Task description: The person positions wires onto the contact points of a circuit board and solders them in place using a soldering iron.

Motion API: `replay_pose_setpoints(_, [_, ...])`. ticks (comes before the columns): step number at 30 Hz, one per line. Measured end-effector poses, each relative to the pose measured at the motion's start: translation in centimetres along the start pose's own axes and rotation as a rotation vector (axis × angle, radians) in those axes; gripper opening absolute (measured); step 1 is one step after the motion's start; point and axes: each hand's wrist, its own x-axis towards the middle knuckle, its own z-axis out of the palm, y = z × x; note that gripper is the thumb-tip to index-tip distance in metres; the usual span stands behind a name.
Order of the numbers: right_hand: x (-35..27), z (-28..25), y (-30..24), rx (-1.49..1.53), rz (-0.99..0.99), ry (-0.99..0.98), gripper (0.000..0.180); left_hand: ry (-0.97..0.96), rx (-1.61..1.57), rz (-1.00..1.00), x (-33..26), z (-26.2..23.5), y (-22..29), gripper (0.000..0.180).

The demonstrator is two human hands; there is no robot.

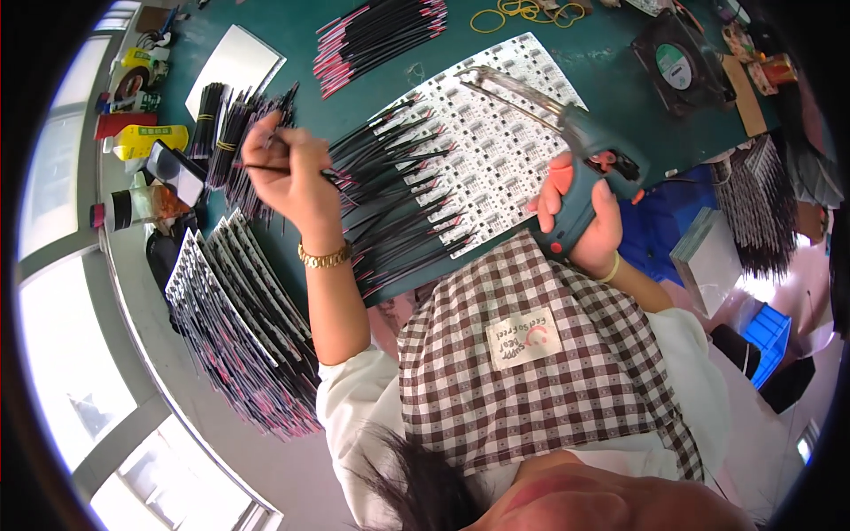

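My right hand (584,217) is closed round the dark handle of a soldering gun (598,137), whose metal front end reaches leftward over a white circuit board panel (518,97). Many black wires with red and pale ends (390,199) lie in a row, their tips along the panel's left side. To the left of these, my left hand (292,173) is raised with its fingers pinched on a thin black wire (261,166). Right behind that hand are bundles of black wires (232,133), some tied with a yellow band.
More black and red wires (376,40) lie at the far side of the green table (328,124). Yellow cord (522,12) and a black fan (682,66) are at the back right. Wired panels (239,327) stand at the left. Blue bins (766,341) are at the right.
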Motion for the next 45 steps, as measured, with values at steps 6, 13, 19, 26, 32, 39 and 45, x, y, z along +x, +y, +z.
replay_pose_setpoints(6, [-1.5, 0.0, -0.2, 0.105, 0.0, 0.063, 0.055, -0.06, 0.509, -0.162, 0.3, -0.6, 0.2, 0.01])
replay_pose_setpoints(13, [-3.2, -1.0, -0.9, 0.123, -0.015, 0.014, 0.055, 0.602, -0.082, 0.25, 2.3, -3.2, 4.2, 0.02])
replay_pose_setpoints(19, [-4.4, -2.5, -3.3, -0.001, -0.196, -0.035, 0.058, 0.495, -0.343, 0.076, 2.6, -5.3, 4.3, 0.022])
replay_pose_setpoints(26, [-1.0, 0.5, -1.9, 0.098, -0.131, 0.027, 0.053, 0.157, -0.453, -0.348, 0.2, -1.4, 2.2, 0.02])
replay_pose_setpoints(32, [2.9, -0.3, -0.3, -0.162, -0.026, -0.073, 0.05, 0.198, -0.457, -0.095, 2.5, -4.2, 5.0, 0.024])
replay_pose_setpoints(39, [2.6, -2.6, -0.6, -0.178, -0.019, 0.04, 0.051, 0.47, -0.061, 0.237, 1.1, -5.7, 7.5, 0.025])
replay_pose_setpoints(45, [2.3, -2.4, -0.6, -0.091, -0.166, 0.118, 0.049, -0.04, 0.178, 0.219, -3.6, 0.8, 5.0, 0.019])
